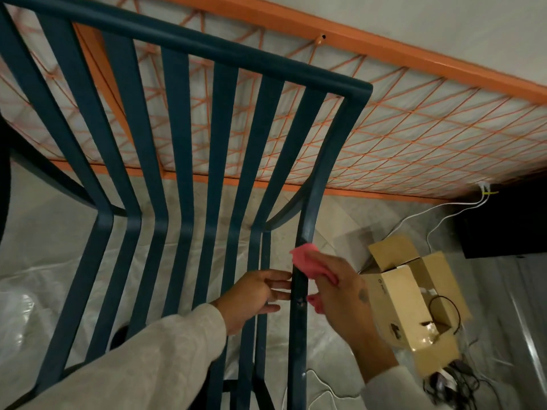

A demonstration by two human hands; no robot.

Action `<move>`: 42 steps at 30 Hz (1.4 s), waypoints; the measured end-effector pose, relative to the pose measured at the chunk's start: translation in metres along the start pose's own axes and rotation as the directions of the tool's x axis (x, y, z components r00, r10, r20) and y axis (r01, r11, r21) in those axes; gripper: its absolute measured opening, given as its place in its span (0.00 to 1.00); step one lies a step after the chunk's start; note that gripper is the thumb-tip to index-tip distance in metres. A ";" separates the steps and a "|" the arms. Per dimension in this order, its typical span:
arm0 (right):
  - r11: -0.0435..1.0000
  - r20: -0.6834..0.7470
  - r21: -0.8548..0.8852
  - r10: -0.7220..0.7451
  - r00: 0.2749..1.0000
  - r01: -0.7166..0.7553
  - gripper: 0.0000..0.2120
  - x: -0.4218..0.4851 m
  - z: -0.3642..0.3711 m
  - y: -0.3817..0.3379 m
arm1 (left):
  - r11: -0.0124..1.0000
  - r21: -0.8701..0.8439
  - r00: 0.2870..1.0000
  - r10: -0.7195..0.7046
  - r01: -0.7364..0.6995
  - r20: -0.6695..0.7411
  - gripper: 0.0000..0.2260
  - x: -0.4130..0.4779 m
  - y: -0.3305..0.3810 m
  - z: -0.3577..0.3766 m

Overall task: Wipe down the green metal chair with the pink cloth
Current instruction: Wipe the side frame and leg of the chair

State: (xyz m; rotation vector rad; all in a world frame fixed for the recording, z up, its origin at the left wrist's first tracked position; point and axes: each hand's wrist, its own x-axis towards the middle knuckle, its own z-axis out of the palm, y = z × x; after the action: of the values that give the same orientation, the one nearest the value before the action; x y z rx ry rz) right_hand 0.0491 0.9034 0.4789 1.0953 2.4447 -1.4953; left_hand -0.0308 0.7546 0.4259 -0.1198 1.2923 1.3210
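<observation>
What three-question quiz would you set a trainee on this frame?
1. Which hand holds the pink cloth against the chair: A, left hand, or B, right hand?
2. True or false: the left hand is clenched in a fist.
3. Fill in: the open ___ box stands on the floor beside the chair.
Key: 1 B; 2 false, its straight fingers touch the chair's side rail; 3 cardboard.

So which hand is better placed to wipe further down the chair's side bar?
Right. The right hand grips the crumpled pink cloth against the green metal chair's side bar; the left hand only touches that bar with straight fingers.
</observation>
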 end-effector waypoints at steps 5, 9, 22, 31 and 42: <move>0.828 0.064 -0.316 -0.469 0.881 0.464 0.20 0.039 -0.026 -0.068 | 0.992 -0.129 0.998 0.020 -0.012 0.057 0.15 0.000 -0.012 -0.006; 0.235 0.411 -0.750 -0.567 0.714 0.618 0.21 0.084 -0.016 -0.081 | 0.992 -0.130 0.997 0.011 -0.001 0.077 0.14 0.000 -0.022 -0.007; 0.157 0.705 -0.688 -0.085 0.704 0.709 0.15 -0.009 0.009 -0.013 | 0.995 -0.018 0.985 -0.090 0.094 0.149 0.14 -0.007 -0.054 -0.001; 0.475 0.414 -0.608 -0.495 0.764 0.636 0.24 0.059 -0.016 -0.030 | 0.993 -0.067 0.992 -0.096 0.102 0.088 0.14 -0.004 -0.058 -0.003; 0.880 0.068 -0.277 -0.382 0.921 0.386 0.21 -0.025 0.013 0.037 | 0.995 0.012 0.995 -0.095 0.095 0.010 0.20 -0.009 -0.037 0.007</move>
State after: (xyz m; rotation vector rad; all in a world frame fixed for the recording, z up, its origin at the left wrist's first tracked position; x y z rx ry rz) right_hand 0.0864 0.8894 0.4545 0.5671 2.8760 -1.1556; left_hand 0.0029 0.7409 0.4140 -0.1643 1.2697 1.2312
